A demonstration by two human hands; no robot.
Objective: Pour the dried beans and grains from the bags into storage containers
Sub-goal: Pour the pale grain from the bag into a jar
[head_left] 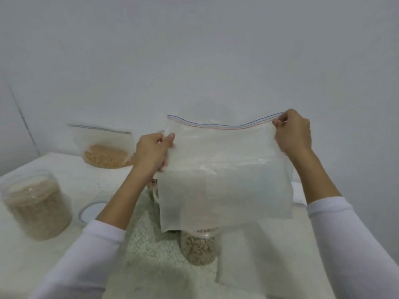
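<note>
Zip bag (224,175) first: you've got it lifted above the table, looking empty, its red-and-blue seal strip along the top. Your left hand (151,154) pinches the bag's left edge, thumb on the front; your right hand (293,132) pinches the top right corner at the zip. Both sleeves are white.

Nearest you, under the bag's lower edge, stands a clear jar (199,247) holding brownish grains (its mouth is hidden by the bag). Beside it on your right lies a flat, clear plastic sheet (265,262), perhaps another bag. Further out on the left sits a bigger clear jar (37,203), filled nearly to the top with tan grain, and a round white lid (89,212) rests just beside it. Further back, another zip bag (105,147) stands with pale orange-tan contents in its bottom. Everything sits on a white textured cloth (149,251); behind is a plain pale wall (194,50).
</note>
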